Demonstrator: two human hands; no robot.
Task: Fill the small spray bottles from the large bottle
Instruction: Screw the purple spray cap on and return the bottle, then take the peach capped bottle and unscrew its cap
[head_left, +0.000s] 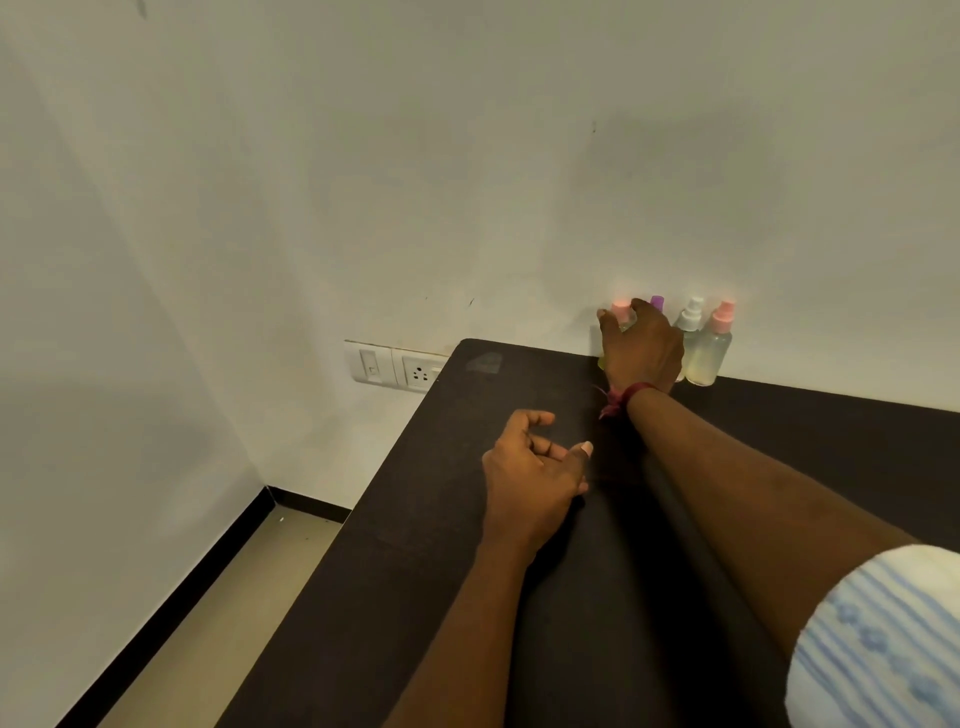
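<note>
Reaching to the far edge of the dark matte table (441, 519), the right hand (641, 348) is seen curled round the leftmost small clear spray bottle with a pink cap (621, 312), thumb on its left and fingers on its right. Four bottles are lined up close together against the pale wall (467, 182). Next stands a purple-capped spray bottle (657, 301), mostly hidden by the hand. A white-capped spray bottle (692, 335) and a second pink-capped spray bottle (710, 351) follow at the right end, both holding pale yellowish liquid. The left hand (530, 467) is held nearer, over the table, fingers loosely curled and nothing held. Bare tabletop is left open near and right. Past the left table edge a beige floor (234, 597) is seen, with a white wall socket plate (418, 371) by the far left corner.
</note>
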